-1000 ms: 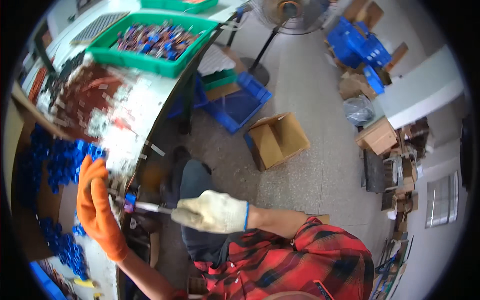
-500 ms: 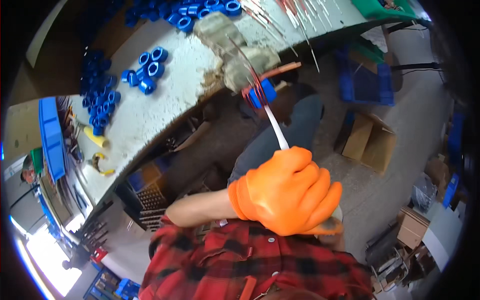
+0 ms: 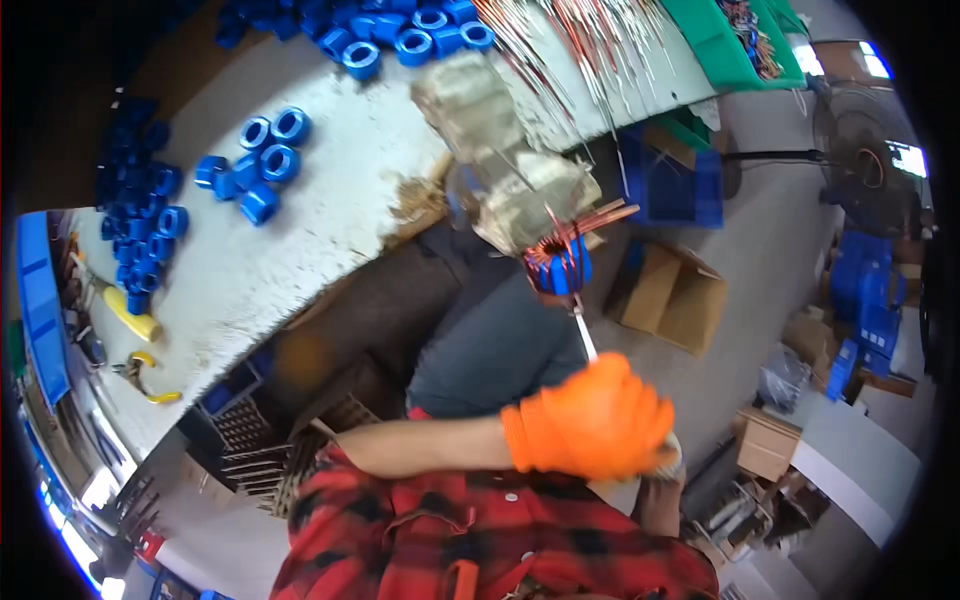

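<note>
My left hand [image 3: 590, 420], in an orange glove, is closed round a thin pale rod-like piece [image 3: 584, 335]; I cannot tell whether it is a tool or a stiff wire end. The piece runs up to a blue ring core [image 3: 575, 265] wound with copper wire [image 3: 548, 252]. That core sits against the near end of a lumpy, pale-wrapped holder [image 3: 535, 200] at the bench edge, with copper-coloured bars [image 3: 605, 216] beside it. Mostly hidden behind the left glove is my right hand [image 3: 672, 458], in a pale glove; its fingers do not show.
Blue rings [image 3: 280, 162] lie grouped on the white bench [image 3: 330, 200], with more along its back and left. Loose wires [image 3: 590, 60] and a green bin [image 3: 715, 45] are at the far right. Yellow-handled pliers [image 3: 150, 378] lie left. An open carton [image 3: 670, 300] stands on the floor.
The view has shifted, so the bench appears further left. The left glove now sits nearer the wound core, and the pale piece between them shows shorter.
</note>
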Available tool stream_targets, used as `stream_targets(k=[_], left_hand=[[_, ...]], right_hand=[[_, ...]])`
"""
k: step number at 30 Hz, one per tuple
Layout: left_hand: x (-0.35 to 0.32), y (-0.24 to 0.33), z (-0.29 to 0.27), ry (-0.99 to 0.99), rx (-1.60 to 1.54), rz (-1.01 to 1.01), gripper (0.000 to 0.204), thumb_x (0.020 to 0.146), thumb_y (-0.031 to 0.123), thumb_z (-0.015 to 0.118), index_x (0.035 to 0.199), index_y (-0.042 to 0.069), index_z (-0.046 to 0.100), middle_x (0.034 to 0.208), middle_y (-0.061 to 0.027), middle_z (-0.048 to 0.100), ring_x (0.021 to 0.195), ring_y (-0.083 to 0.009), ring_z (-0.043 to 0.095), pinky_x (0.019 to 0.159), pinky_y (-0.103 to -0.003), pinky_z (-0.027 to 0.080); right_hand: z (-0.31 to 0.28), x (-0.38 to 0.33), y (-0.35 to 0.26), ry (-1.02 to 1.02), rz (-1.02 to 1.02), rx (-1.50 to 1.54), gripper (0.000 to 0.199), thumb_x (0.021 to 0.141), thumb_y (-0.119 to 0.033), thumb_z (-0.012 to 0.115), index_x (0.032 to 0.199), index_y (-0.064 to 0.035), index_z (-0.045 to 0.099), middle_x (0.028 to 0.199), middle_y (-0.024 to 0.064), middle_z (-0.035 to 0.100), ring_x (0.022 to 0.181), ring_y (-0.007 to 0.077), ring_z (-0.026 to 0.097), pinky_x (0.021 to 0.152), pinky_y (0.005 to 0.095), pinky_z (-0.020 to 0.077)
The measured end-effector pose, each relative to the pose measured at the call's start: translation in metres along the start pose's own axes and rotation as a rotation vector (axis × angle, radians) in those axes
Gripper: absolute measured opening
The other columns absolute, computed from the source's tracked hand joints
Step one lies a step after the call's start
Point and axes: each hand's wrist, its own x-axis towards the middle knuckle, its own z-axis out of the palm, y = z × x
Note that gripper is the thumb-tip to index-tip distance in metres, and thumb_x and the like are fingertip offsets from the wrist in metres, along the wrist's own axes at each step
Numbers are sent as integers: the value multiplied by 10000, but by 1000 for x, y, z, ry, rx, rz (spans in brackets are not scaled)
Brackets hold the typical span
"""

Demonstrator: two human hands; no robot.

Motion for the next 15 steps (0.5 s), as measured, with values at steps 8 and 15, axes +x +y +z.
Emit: stream_targets(k=[8, 15], left_hand=[[10, -23, -154, 668, 290, -163, 565, 1049, 466, 680, 1343, -16, 708, 1455, -209, 621, 1227, -303, 626, 1108, -449, 429], [22, -81, -139, 813, 82, -340, 340, 1099, 259, 633, 1173, -46, 764, 1183, -188, 765, 1024, -304, 724, 1038, -412, 530]], right_hand=[[8, 6, 37, -1095, 333, 1256, 175, 1032, -169, 658, 942, -37, 729, 653, 2, 628, 558, 130, 511, 539, 292, 400], [-6, 58, -35, -1025, 123, 1313, 307, 1100, -281, 649, 900, -51, 688, 651, 11, 608, 514, 112, 468, 500, 269, 354]])
